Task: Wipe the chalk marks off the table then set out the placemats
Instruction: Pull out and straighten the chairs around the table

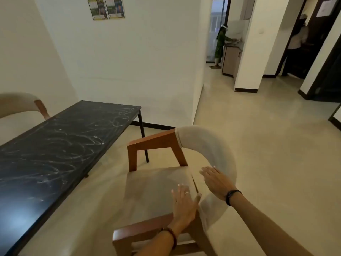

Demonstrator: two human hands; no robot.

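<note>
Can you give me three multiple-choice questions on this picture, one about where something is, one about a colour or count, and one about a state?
1. Where is the left hand?
A. over the chair seat
B. on the table
C. on the wall

2. How many posters hang on the wall?
A. one
B. two
C. four

3. What state is the tabletop in?
A. wiped clean
B. covered with placemats
C. marked with chalk

Answers: 1 A, the fingers lie spread above the cushion; 2 B, two hang side by side; 3 C, white scribbles cover the dark top.
</note>
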